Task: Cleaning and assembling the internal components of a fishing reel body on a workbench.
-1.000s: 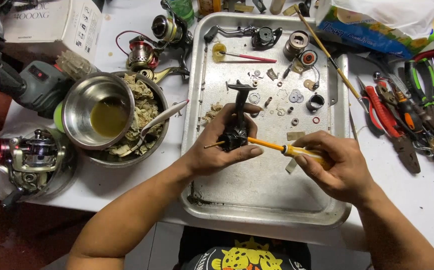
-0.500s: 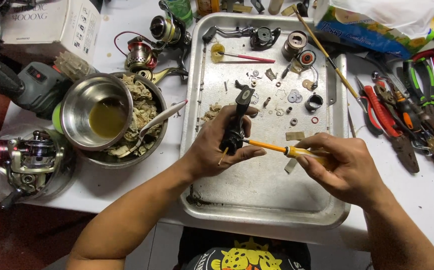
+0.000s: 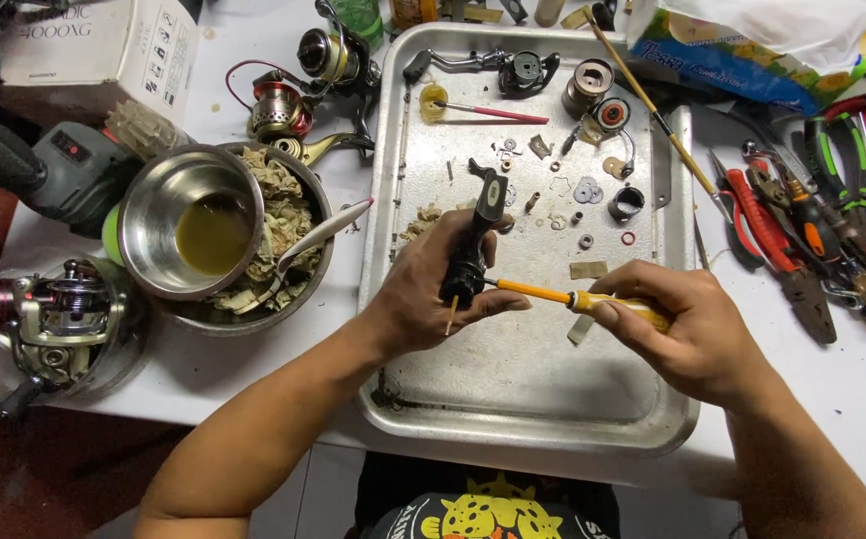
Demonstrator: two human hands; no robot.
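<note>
The left hand [image 3: 423,289] is wrapping its fingers [image 3: 498,299] tightly around a black reel body [image 3: 475,240], holding it up over the metal tray [image 3: 513,399]. The right hand [image 3: 687,329] is clenching a yellow screwdriver [image 3: 578,299], and the thin tip is touching the bottom of the reel body, right beside the left thumb.

The reel looks already taken apart a lot. Just past the fingers, many small bits are lying loose on the tray: tiny rings and washers [image 3: 583,190], a small black cup [image 3: 628,203], a black handle piece [image 3: 513,68] and a little brush with a red stick [image 3: 483,108]. So most of the opening-up seems done, and the black body seems to be the part being worked on now. Nothing looks put back together yet.

Farther from the left fingers, a steel bowl with yellow liquid [image 3: 199,230] is sitting on the desk [image 3: 253,359], with dirty paper under it. A whole reel [image 3: 49,314] is waiting in a clear dish, and two more reels [image 3: 293,95] are lying beyond the bowl. Far past the right fingers, pliers and cutters [image 3: 802,230] are lying in a pile.
</note>
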